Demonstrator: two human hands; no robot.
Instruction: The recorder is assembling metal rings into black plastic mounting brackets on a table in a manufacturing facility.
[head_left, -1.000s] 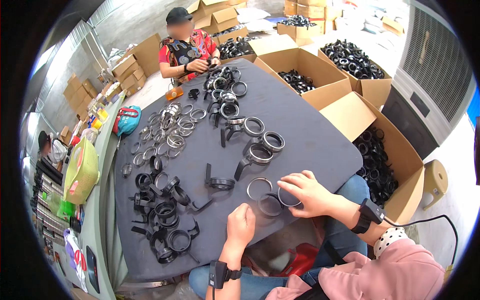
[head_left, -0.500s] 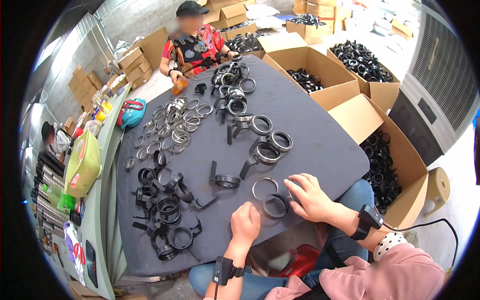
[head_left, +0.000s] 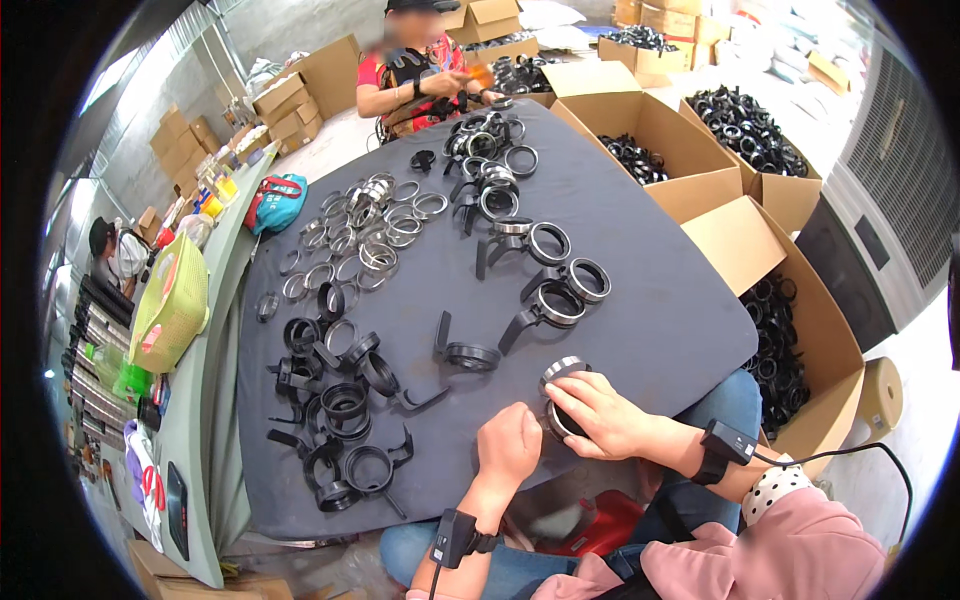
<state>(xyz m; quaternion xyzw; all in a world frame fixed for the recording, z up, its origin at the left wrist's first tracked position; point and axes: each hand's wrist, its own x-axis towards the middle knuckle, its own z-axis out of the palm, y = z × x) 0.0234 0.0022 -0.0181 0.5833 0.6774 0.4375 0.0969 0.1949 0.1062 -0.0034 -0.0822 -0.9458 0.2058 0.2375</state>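
My left hand is a closed fist at the near edge of the table, right beside a black ring; its grip covers whatever part of the ring it holds. Laid over that ring's right side is my right hand, fingers together and curved across it. A shiny metal ring shows just beyond the right fingertips, partly covered by them. Farther left lies a black ring with an upright arm. Several black rings fitted with metal bands run in a line toward the far side.
Loose metal rings form a heap left of centre, above a pile of black rings with arms. Cardboard boxes of black parts line the right side. Across the dark table, a person works with an orange object.
My right hand has moved left and over the black ring. The metal ring beyond it sits farther right. The person opposite has raised the orange object from the table.
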